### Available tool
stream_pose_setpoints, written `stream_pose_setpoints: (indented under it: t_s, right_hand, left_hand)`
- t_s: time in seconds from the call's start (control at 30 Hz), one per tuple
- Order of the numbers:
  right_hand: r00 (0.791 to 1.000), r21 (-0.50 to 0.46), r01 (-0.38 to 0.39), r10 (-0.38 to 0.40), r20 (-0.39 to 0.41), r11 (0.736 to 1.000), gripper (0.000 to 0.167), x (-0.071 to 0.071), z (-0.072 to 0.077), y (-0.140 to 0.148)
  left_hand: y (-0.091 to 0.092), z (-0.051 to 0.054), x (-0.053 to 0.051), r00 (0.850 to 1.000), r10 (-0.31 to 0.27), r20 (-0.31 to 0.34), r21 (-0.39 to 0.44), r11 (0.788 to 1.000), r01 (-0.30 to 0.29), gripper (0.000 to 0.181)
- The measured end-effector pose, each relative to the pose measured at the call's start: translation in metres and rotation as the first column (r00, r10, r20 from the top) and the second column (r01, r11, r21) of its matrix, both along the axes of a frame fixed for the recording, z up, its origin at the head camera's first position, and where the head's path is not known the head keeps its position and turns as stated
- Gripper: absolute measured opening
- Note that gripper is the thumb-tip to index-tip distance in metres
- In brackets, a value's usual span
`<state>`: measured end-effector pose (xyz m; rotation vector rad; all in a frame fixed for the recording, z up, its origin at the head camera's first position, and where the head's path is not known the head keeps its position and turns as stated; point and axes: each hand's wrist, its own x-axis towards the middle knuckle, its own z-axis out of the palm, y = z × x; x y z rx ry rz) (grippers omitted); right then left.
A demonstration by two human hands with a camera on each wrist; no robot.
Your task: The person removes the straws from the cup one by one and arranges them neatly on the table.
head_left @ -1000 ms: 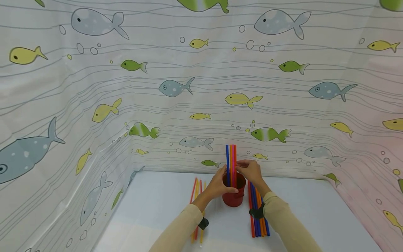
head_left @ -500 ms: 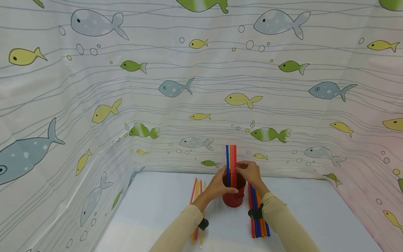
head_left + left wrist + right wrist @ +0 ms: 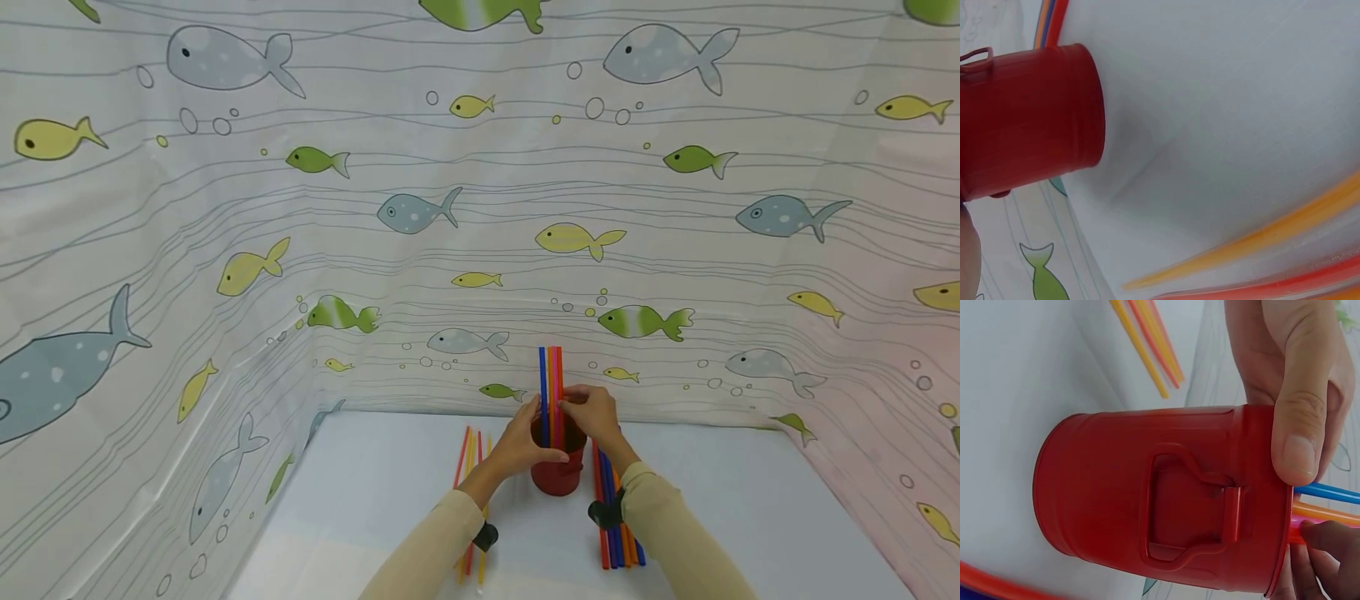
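A red metal bucket (image 3: 557,479) with a wire side handle stands on the white table, upright in the head view. Blue, orange, pink and red straws (image 3: 551,375) stick up out of it. My left hand (image 3: 522,440) holds the bucket's rim, the thumb lying on its outer wall in the right wrist view. With thumb and fingers, my right hand (image 3: 597,414) pinches straws at the rim, near the pink and red ones. The left wrist view has the bucket (image 3: 1029,119) from the side, but hardly any of the hand. The straws' lower ends are hidden inside the bucket.
To the left of the bucket lie several yellow and red straws (image 3: 482,567), partly under my left forearm. On the right, a bundle of red, blue and orange straws (image 3: 617,546) lies partly under my right wrist. A fish-printed sheet (image 3: 480,250) walls the table's back and sides.
My right hand has shifted slightly left and down beside the straws. The left hand and the bucket keep their places; the whole view has drifted a little.
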<state>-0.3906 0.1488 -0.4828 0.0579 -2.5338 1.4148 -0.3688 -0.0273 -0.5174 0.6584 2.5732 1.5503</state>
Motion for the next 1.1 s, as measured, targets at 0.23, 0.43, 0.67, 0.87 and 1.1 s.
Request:
stream_pose_setpoints:
  t_s: [0.23, 0.43, 0.67, 0.87, 1.1]
  right_hand:
    - [1.000, -0.014, 0.007, -0.007, -0.011, 1.000, 0.029, 0.003, 0.001, -0.003]
    - [1.000, -0.053, 0.020, -0.021, -0.016, 0.998, 0.030, 0.003, 0.002, 0.000]
    - [0.998, -0.095, 0.020, -0.025, -0.050, 0.995, 0.031, 0.003, 0.012, 0.005]
    - [0.994, -0.084, 0.034, -0.043, -0.100, 0.996, 0.032, 0.008, 0.031, 0.009]
    - [0.991, -0.114, 0.000, -0.015, -0.130, 0.993, 0.031, 0.009, 0.041, 0.016]
  left_hand:
    - [0.000, -0.001, 0.000, 1.000, 0.007, 0.000, -0.003, 1.000, -0.007, 0.116]
    - [0.001, -0.002, 0.001, 1.000, 0.008, 0.013, 0.005, 1.000, -0.008, 0.115]
    - [0.001, 0.003, 0.001, 1.000, 0.003, 0.013, 0.000, 1.000, -0.003, 0.116]
    - [0.001, 0.003, -0.001, 1.000, -0.003, -0.004, 0.005, 1.000, 0.003, 0.117]
    - [0.000, 0.003, 0.002, 1.000, 0.015, 0.010, -0.018, 1.000, -0.015, 0.118]
